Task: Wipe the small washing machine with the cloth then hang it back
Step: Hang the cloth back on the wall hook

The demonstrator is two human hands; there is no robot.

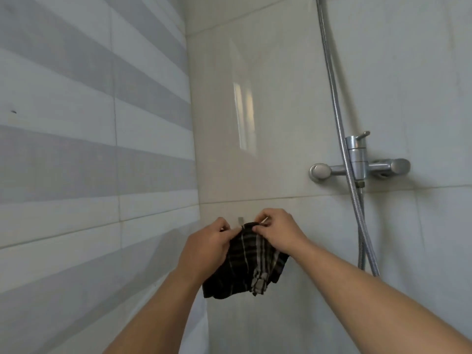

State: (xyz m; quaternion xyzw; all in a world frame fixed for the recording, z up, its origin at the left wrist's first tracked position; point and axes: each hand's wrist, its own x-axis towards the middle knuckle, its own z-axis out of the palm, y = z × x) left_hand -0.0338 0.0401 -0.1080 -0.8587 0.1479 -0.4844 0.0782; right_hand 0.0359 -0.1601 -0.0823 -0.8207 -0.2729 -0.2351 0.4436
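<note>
**Cloth at the hook, hanging not yet finished**

Head view: nearest the camera, two bare forearms reach in from 6 o'clock toward the tiled wall. The left hand [207, 247] is closed on the upper left edge of the cloth [251, 267], fingers pinched around the fabric. The right hand [277, 232] pinches the top edge just at 3 o'clock of it, thumb and fingertips shut on the dark hem. Each grip is tight, with no gap showing. The cloth, dark with pale stripes, sags below both hands against the wall. Its top edge sits at a small metal hook [240, 222], just between the two hands; whether it has caught on the hook I cannot tell.

A tap [357, 167] and hose [334, 98] lie at 2 o'clock. The washing machine is out of sight, so the wiping looks done. What remains is seating the cloth and letting go.
</note>
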